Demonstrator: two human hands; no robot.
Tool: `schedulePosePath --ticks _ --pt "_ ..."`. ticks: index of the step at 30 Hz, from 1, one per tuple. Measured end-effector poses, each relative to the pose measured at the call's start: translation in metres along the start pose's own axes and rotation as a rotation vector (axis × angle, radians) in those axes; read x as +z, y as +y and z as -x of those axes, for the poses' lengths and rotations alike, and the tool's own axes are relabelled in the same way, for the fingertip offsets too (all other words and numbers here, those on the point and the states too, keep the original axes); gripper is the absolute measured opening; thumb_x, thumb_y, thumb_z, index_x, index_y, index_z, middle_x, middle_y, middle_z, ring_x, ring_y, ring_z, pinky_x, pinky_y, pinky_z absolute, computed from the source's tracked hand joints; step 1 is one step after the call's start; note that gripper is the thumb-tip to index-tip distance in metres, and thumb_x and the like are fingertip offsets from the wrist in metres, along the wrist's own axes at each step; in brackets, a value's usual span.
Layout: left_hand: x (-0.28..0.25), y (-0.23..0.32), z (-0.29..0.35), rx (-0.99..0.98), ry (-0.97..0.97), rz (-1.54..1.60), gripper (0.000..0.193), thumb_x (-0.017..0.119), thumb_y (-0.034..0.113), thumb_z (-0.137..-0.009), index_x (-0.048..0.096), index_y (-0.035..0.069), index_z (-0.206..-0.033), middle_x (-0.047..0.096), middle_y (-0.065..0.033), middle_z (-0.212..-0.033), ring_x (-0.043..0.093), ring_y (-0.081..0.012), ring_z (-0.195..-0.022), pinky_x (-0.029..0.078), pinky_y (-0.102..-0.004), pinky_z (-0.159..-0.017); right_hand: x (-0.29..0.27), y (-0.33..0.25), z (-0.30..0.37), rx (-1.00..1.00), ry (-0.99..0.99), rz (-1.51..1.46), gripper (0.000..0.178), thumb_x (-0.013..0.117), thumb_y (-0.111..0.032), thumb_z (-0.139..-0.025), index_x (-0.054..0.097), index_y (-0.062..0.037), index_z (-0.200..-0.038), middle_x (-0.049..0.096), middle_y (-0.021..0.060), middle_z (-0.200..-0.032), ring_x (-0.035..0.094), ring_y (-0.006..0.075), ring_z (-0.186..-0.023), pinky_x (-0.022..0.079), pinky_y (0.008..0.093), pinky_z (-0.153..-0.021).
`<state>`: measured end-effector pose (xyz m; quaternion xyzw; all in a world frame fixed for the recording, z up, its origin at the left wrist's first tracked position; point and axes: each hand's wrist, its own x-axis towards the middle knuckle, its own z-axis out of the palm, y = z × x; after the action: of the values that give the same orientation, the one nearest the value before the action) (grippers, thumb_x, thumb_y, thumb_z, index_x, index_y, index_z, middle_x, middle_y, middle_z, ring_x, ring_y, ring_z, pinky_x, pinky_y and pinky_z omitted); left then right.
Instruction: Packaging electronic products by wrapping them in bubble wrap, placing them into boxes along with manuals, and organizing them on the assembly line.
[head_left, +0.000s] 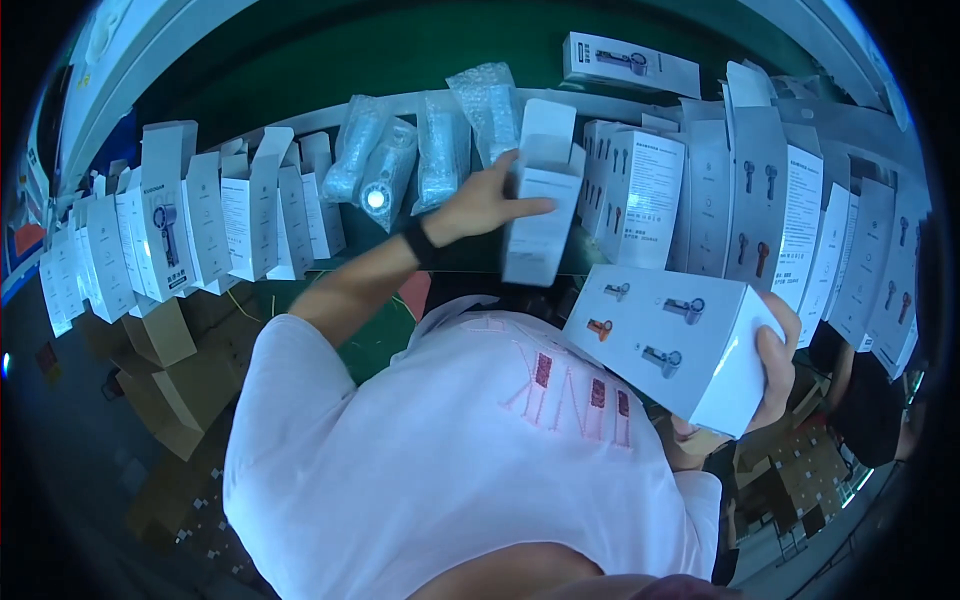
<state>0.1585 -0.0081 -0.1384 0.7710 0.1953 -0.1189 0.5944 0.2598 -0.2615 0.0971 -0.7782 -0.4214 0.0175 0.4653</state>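
Observation:
My left hand (pixel 487 207) grips a slim white carton (pixel 541 235) upright near the table's front edge, thumb across its front, the other fingers partly hidden behind it. The carton's top flaps stand up. At my right, my right hand (pixel 778 365) is closed round the end of a white box (pixel 665 325) printed with small handheld fans. That box is tilted, close to my chest. Several bubble-wrapped items (pixel 438 150) lie just beyond my left hand; what is inside is blurred by the wrap.
Rows of upright white cartons, many with raised flaps, line the left (pixel 205 215) and right (pixel 755 190) of the table. One closed fan box (pixel 632 65) lies on the green surface at the back. Brown cardboard boxes (pixel 180 370) sit below at left. Another person (pixel 862 405) is at far right.

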Motion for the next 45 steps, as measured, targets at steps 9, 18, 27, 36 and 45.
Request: schedulePosePath --ticks 9,18,27,36,45 --pt "-0.020 0.082 -0.146 0.434 0.463 -0.923 0.088 0.076 0.037 -0.072 0.034 0.002 -0.142 0.043 -0.0232 -0.137 0.039 -0.0392 -0.129 0.031 -0.0484 -0.108 -0.029 -0.005 0.030 0.043 -0.057 -0.034 0.048 0.071 -0.021 -0.082 0.049 -0.0111 -0.123 0.050 0.0223 -0.113 0.063 0.0319 -0.096 0.052 0.0357 -0.079" --pt "-0.059 0.085 -0.177 0.320 0.356 -0.778 0.069 0.078 0.031 -0.064 0.050 0.003 -0.120 0.057 -0.0199 -0.118 0.057 -0.0362 -0.110 0.046 -0.0459 -0.092 -0.077 -0.030 0.114 0.133 0.342 0.004 0.042 0.049 -0.032 -0.086 0.045 0.0000 -0.111 0.056 0.0242 -0.102 0.062 0.0372 -0.091 0.053 0.0426 -0.077" --pt "0.027 0.013 -0.001 -0.050 0.094 0.040 0.096 0.063 0.043 -0.088 0.009 -0.014 -0.142 0.042 -0.0304 -0.135 0.046 -0.0345 -0.125 0.037 -0.0353 -0.104 -0.161 -0.073 0.165 0.463 0.681 0.109 0.092 0.070 -0.041 -0.072 0.030 0.0035 -0.142 0.053 0.0173 -0.122 0.056 0.0254 -0.108 0.042 0.0365 -0.095" --pt "0.072 0.011 0.005 0.025 0.180 0.278 0.081 0.063 0.042 -0.089 0.026 -0.007 -0.142 0.047 -0.0192 -0.133 0.046 -0.0249 -0.121 0.035 -0.0341 -0.103 -0.280 0.103 0.227 1.058 0.982 0.549 0.085 0.078 -0.034 -0.067 0.043 0.0052 -0.134 0.054 0.0271 -0.124 0.056 0.0344 -0.110 0.044 0.0402 -0.094" --pt "0.080 0.058 0.012 -0.404 0.526 0.031 0.097 0.060 0.065 -0.079 0.024 0.004 -0.144 0.052 -0.0191 -0.125 0.058 -0.0297 -0.101 0.049 -0.0431 -0.077 -0.401 0.447 0.211 0.839 1.016 0.698 0.080 0.082 -0.034 -0.060 0.051 0.0034 -0.124 0.059 0.0267 -0.114 0.056 0.0396 -0.108 0.044 0.0430 -0.095"
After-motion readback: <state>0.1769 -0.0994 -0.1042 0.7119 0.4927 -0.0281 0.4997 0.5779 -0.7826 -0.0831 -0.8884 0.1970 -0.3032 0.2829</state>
